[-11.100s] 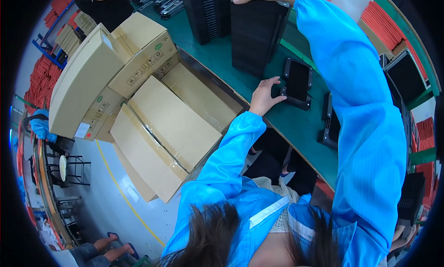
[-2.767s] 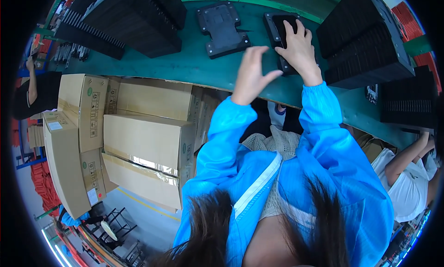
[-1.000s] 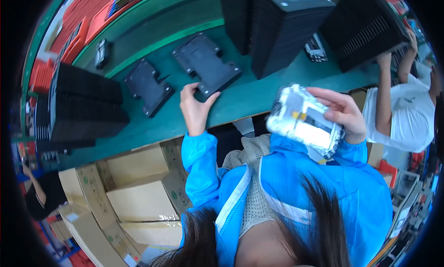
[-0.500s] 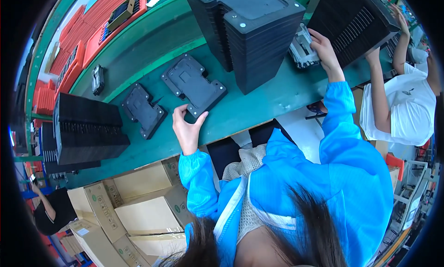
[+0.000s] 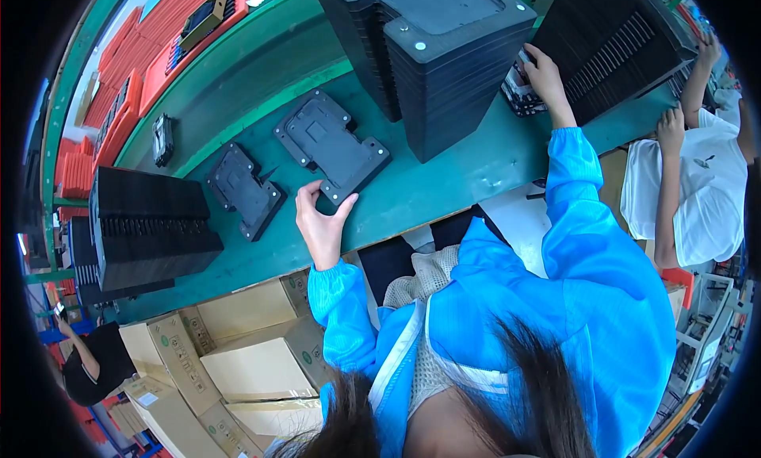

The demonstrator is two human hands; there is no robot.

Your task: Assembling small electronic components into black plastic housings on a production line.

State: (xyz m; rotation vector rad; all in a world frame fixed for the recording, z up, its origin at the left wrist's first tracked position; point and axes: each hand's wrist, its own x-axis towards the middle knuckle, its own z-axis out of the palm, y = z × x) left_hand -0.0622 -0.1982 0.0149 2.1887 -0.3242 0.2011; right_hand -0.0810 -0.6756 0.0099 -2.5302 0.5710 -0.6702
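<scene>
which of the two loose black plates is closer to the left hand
The right plate: the left hand has thumb and fingers on either side of its near corner, while the left plate lies apart.

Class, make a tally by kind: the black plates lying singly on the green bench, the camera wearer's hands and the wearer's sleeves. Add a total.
Black plates: 2
Left hand and right hand: 2
Blue sleeves: 2
Total: 6
</scene>
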